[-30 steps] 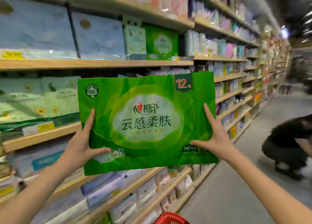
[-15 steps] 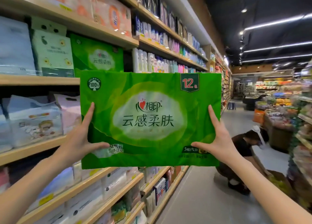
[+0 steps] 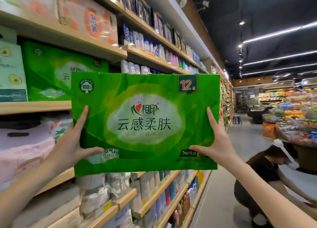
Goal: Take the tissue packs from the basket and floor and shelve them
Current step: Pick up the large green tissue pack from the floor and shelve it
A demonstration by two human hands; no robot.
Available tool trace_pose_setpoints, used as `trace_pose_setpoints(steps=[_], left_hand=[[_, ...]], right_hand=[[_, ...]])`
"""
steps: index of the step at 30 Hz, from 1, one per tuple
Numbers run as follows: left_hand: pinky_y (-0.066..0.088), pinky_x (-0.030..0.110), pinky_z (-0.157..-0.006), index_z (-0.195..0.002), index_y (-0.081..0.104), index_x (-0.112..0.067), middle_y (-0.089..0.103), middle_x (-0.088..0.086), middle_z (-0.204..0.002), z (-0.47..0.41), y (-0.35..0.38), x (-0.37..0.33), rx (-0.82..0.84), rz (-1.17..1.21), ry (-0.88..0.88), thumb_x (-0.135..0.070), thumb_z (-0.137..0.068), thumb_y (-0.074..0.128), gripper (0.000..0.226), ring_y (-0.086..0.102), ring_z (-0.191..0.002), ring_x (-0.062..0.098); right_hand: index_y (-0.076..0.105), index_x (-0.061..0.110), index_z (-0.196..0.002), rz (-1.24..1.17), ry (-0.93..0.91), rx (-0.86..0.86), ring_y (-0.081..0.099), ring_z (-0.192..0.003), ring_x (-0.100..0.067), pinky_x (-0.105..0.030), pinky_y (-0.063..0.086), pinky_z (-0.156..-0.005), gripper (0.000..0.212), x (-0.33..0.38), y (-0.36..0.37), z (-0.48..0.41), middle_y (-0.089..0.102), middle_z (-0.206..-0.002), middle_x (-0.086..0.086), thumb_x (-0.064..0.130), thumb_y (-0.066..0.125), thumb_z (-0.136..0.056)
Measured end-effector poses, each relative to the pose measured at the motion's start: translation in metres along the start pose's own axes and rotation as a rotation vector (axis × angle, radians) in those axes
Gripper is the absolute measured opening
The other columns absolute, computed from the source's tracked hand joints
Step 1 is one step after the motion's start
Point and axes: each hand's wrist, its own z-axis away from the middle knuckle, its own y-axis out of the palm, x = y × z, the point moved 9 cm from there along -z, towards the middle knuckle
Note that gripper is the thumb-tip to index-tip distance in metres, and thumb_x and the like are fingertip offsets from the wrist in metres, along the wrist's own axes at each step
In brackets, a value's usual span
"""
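I hold a large green tissue pack [image 3: 145, 121] upright in front of me, its printed face toward me. My left hand [image 3: 72, 145] grips its lower left side and my right hand [image 3: 214, 145] grips its lower right side, thumbs on the front. Behind its upper left corner, a matching green tissue pack [image 3: 56, 73] stands on a wooden shelf [image 3: 34, 106] at about the same height. The basket is out of view.
Wooden shelving runs along the left, packed with tissue and paper goods; pink packs [image 3: 22, 142] sit on the shelf below. A person in black [image 3: 262, 184] crouches in the aisle at the right. Produce displays [image 3: 295, 123] fill the far right.
The view has tilted up and the pack has risen with both hands toward the upper shelf, so the matching green pack now sits just behind its left corner. The basket has left the view.
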Motion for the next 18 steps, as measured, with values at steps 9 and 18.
trace_pose_setpoints(steps=[9, 18], left_hand=[[0.031, 0.044, -0.105, -0.127, -0.015, -0.068, 0.036, 0.026, -0.141, -0.074, 0.026, 0.014, -0.133, -0.199, -0.026, -0.046, -0.047, 0.076, 0.123, 0.038, -0.128, 0.039], [0.020, 0.052, -0.111, -0.121, -0.020, -0.070, 0.028, 0.028, -0.147, -0.136, 0.049, 0.013, -0.273, -0.397, -0.141, -0.042, -0.048, 0.078, 0.125, 0.026, -0.137, 0.039]], right_hand=[[-0.005, 0.050, -0.136, -0.092, -0.073, -0.008, 0.025, -0.135, -0.029, -0.039, 0.022, -0.106, 0.121, -0.072, 0.056, -0.104, 0.029, -0.146, -0.017, 0.026, 0.084, -0.058], [-0.008, 0.054, -0.134, -0.288, -0.234, 0.047, 0.012, -0.143, -0.027, -0.048, 0.018, -0.112, 0.123, -0.130, 0.117, -0.228, 0.015, -0.154, -0.015, 0.026, 0.084, -0.058]])
